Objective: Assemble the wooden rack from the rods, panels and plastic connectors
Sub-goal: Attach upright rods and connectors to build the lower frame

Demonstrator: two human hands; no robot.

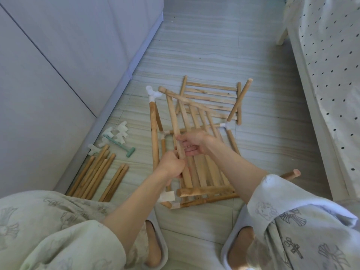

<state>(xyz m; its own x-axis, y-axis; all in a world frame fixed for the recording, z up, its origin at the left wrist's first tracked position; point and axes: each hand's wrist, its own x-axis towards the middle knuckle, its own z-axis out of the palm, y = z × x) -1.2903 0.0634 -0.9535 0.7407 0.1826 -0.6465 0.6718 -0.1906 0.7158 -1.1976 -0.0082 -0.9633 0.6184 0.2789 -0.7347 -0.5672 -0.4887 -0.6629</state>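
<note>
A slatted panel (196, 152) is being held tilted above the floor (214, 55), inside the partly built frame (155, 145); its long axis is running from the person's feet away toward the second slatted panel (208, 98), which is lying flat further off. The left side rail of the held panel is being gripped by both hands: the left hand (171, 166) is being closed round the rail lower down, nearer the body, with the fingers curled about the wood; the right hand (191, 143) is being closed on the same rail just above, its thumb on top and its fingers wrapped underneath, so that the two hands are lying almost touching along one rod.

The relation on which the coming move is judged to turn is that between the panel's near end and the white connector (167, 196) at the frame's near left corner; that connector is lying directly below the left forearm, nearer the left hand than the right, and the rail is being pointed roughly toward it. Whether the rail end is already seated there cannot be told, since it is being hidden by the arm.

Spare rods (97, 176) are lying in a bundle on the floor to the left, well apart from the hands; loose connectors (118, 133) and a green mallet-like tool (120, 145) are lying just beyond them, beside the cabinet (48, 84).
</note>
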